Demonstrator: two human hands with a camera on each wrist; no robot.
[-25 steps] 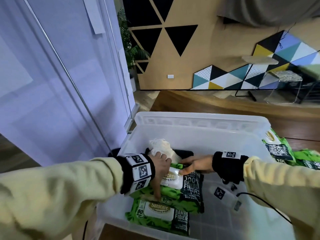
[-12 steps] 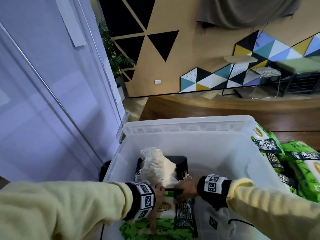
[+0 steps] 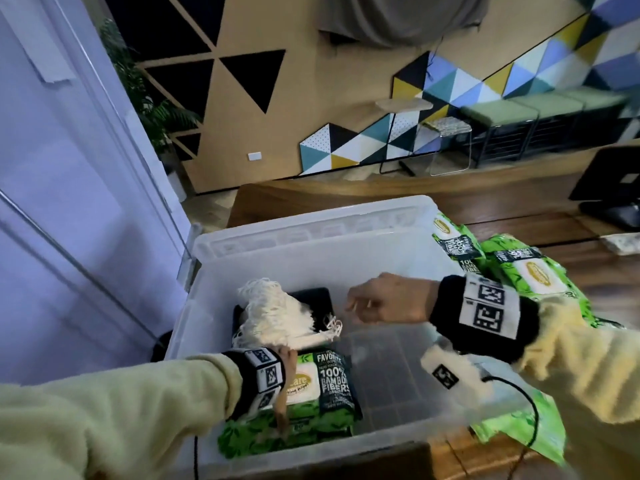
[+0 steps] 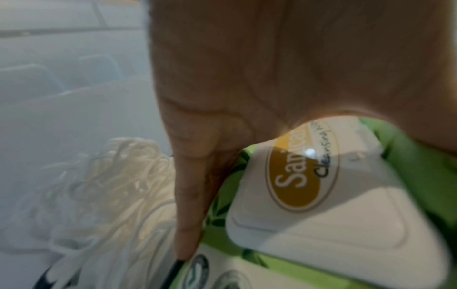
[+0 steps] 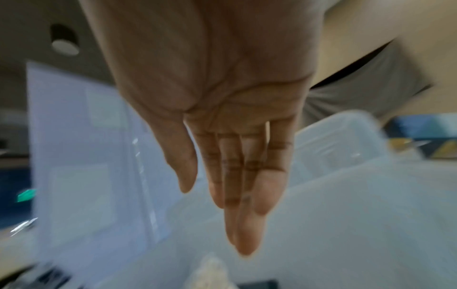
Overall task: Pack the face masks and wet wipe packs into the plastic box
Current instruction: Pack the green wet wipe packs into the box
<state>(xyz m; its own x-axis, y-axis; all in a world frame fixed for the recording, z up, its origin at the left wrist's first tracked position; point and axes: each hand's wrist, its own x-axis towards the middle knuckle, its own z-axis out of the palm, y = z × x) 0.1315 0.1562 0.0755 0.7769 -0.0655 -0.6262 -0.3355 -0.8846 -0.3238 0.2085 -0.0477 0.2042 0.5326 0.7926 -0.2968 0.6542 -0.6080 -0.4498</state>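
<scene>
Clear plastic, the box [image 3: 363, 216] sits on a wooden table [image 3: 502, 209]. At its left end lies a stack of face masks [image 3: 277, 320], white ear loops bunched on top. Just beside it, nearer the camera, the left hand [image 3: 285, 389] presses straight fingers on the upper of two green wipe packs [image 3: 322, 393] stacked inside; its label reads "100% BAMBOO FIBERS", and the wrist view shows "Cleansing" on the white lid [image 4: 321, 195]. The right hand [image 3: 388, 303] hovers over the bare middle of the box, relaxed and holding nothing. To the right, three more packs [image 3: 533, 271] lie on the table outside; whether others lie beneath them cannot be told.
</scene>
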